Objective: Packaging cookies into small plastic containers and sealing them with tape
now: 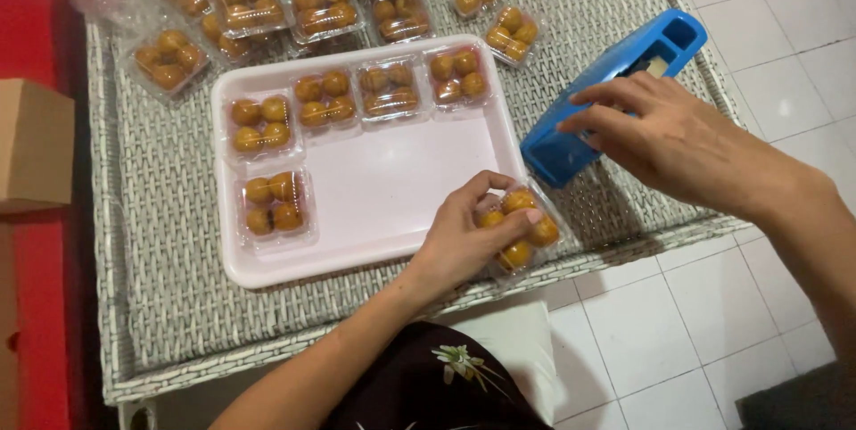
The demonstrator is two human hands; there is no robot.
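Observation:
My left hand [464, 232] grips a small clear plastic box of round golden-brown pastries [521, 230] at the right rim of a pale pink tray [392, 189]. My right hand [664, 136] rests on a large blue stapler [615, 91] lying diagonally on the woven table, fingers curled over its top. Several more filled clear boxes [325, 100] sit in a row along the tray's far side, and one box [274, 205] sits at its left.
The white woven table [152, 243] carries more filled boxes [245, 4] at the back, some in a plastic bag. A brown cardboard box [31, 140] stands on red furniture at the left. White floor tiles [678, 323] lie to the right.

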